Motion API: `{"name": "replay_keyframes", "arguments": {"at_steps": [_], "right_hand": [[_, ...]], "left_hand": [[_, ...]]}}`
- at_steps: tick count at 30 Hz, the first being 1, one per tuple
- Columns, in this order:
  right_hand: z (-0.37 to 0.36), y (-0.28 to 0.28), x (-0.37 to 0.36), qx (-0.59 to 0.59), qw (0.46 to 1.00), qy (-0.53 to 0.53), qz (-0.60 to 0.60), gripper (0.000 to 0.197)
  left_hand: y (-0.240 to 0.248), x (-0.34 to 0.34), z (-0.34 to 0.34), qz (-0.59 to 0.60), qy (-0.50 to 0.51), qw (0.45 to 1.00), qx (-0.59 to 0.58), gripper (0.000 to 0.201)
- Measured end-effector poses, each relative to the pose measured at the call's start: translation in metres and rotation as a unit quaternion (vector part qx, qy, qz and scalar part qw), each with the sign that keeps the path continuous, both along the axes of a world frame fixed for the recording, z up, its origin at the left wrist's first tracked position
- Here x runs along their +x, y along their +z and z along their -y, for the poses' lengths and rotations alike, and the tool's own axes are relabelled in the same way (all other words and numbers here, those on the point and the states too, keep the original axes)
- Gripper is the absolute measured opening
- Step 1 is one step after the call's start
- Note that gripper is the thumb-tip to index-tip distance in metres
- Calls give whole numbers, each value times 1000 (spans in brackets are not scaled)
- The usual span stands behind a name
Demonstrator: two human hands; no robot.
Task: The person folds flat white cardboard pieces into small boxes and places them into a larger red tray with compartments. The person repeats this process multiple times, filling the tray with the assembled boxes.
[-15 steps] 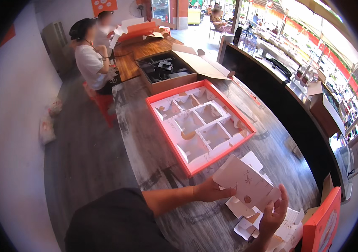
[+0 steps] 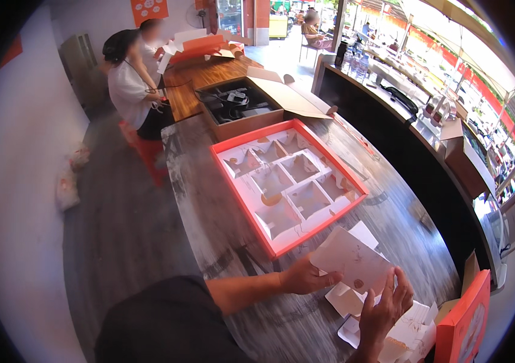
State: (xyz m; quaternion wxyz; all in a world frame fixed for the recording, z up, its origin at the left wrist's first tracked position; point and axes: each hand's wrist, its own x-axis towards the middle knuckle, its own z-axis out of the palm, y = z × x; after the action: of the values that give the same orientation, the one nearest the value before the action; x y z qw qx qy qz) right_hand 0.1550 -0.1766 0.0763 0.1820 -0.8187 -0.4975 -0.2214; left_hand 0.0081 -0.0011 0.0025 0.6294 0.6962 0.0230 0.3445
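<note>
A flat, printed white cardboard piece (image 2: 348, 257) with a brown round mark is held up over the table's near right part. My left hand (image 2: 309, 275) grips its left edge, thumb on top. At its right end, my right hand (image 2: 385, 305) has its thumb and fingers closed around the edge. Beneath lie several other white cardboard pieces (image 2: 411, 333), partly hidden by my right hand and forearm. Beyond my left hand stands a shallow red-rimmed box (image 2: 243, 210), divided by white cardboard into several compartments.
A brown carton (image 2: 218, 125) with black gear and cables stands behind the red-rimmed box. At the near right a red box lid (image 2: 463, 317) stands upright. A dark counter (image 2: 384, 133) borders the right side. Two people work at a wooden table (image 2: 182, 91) far left.
The flap at the right end of the cardboard piece has folded out of sight, and my right fingers have shifted onto that edge. A co-worker at the far table has lowered an arm.
</note>
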Motion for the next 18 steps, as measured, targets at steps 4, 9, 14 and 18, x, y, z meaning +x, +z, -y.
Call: {"name": "replay_keyframes", "arguments": {"at_steps": [4,9,14,18], "right_hand": [[4,-4,3,-31,992,101,-75,69],[-1,-2,-1,87,939,196,-269,44],[5,-13,11,97,919,209,-320,36],[5,-18,13,75,907,227,-348,51]], "left_hand": [[3,-4,1,4,14,1000,8,29],[5,-8,-1,15,6,1000,-9,33],[5,-9,-2,22,3,1000,-1,35],[8,-10,-2,24,1,1000,-13,35]]}}
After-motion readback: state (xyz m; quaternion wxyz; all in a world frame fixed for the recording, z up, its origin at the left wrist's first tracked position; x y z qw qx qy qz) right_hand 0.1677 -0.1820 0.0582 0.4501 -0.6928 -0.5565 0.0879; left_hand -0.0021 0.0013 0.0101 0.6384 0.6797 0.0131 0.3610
